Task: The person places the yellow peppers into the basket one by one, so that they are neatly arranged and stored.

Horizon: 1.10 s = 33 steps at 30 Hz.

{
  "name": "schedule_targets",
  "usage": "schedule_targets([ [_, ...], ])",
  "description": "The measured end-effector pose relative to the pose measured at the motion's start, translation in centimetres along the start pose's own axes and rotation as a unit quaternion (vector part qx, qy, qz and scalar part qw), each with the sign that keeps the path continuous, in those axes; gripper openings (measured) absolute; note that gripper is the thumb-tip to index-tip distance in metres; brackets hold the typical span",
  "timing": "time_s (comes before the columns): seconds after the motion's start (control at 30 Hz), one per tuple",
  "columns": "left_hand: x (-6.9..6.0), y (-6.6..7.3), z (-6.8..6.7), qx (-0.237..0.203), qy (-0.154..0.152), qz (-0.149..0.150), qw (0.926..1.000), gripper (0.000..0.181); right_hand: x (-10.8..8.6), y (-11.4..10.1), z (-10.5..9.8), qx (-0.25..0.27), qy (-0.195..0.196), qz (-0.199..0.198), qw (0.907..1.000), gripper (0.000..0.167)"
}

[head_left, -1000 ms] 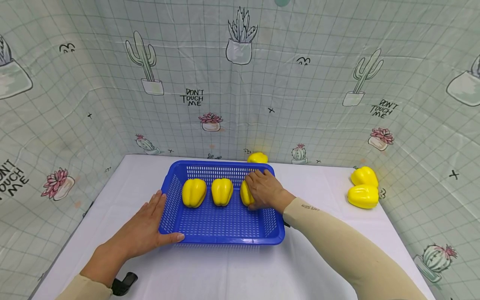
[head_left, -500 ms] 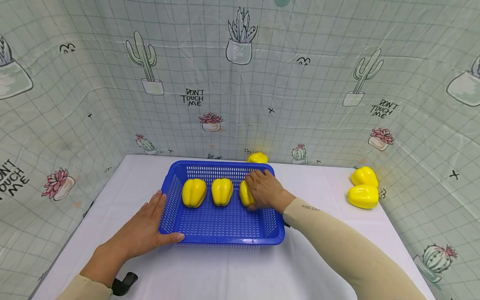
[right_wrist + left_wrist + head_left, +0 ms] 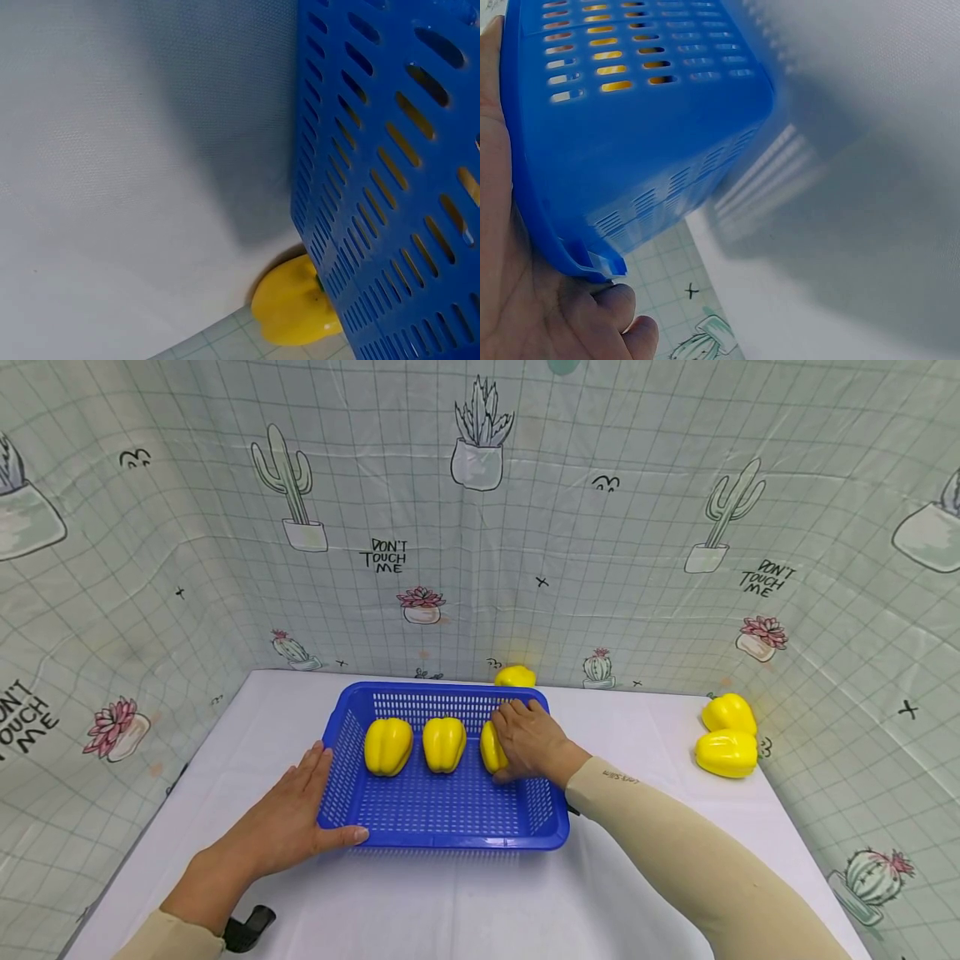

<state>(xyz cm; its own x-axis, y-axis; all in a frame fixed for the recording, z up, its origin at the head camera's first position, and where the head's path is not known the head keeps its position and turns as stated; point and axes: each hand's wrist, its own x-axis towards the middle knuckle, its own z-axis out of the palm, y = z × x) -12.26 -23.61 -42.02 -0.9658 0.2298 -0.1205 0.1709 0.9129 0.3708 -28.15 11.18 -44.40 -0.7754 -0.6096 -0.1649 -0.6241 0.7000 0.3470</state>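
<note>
A blue perforated basket (image 3: 450, 842) stands on the white table. Inside it are a yellow pepper (image 3: 388, 747) at the left, another pepper (image 3: 444, 744) in the middle and a third pepper (image 3: 492, 748) at the right. My right hand (image 3: 531, 740) reaches over the basket's right side and grips the third pepper, hiding part of it. My left hand (image 3: 288, 818) rests against the basket's left side, fingers extended along the rim and thumb on the front corner. In the left wrist view, my left palm (image 3: 525, 300) touches the basket's rim (image 3: 536, 217).
Behind the basket lies a yellow pepper (image 3: 515, 677), also seen in the right wrist view as a pepper (image 3: 294, 304) past the basket wall. Two more peppers (image 3: 726, 753) lie together at the table's right edge. A patterned curtain (image 3: 480, 568) surrounds the table's back and sides.
</note>
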Motion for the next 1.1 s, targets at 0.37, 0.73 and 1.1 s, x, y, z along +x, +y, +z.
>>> schedule_targets([
  [0.37, -0.1, 0.2, -0.1, 0.009, 0.0, 0.006, 0.9999, 0.136, -0.2, 0.3, 0.0, 0.051, 0.053, -0.005, 0.9973, 0.112],
  [0.73, -0.1, 0.2, -0.2, 0.005, -0.012, -0.006, 0.9999, 0.138, -1.8, 1.2, -1.1, 0.106, 0.147, 0.011, 0.9834, 0.094],
  [1.1, 0.0, 0.1, -0.2, 0.002, -0.008, -0.002, 1.0, 0.137, -6.0, 5.2, 0.0, 0.12, 0.256, 0.087, 0.9554, 0.088],
])
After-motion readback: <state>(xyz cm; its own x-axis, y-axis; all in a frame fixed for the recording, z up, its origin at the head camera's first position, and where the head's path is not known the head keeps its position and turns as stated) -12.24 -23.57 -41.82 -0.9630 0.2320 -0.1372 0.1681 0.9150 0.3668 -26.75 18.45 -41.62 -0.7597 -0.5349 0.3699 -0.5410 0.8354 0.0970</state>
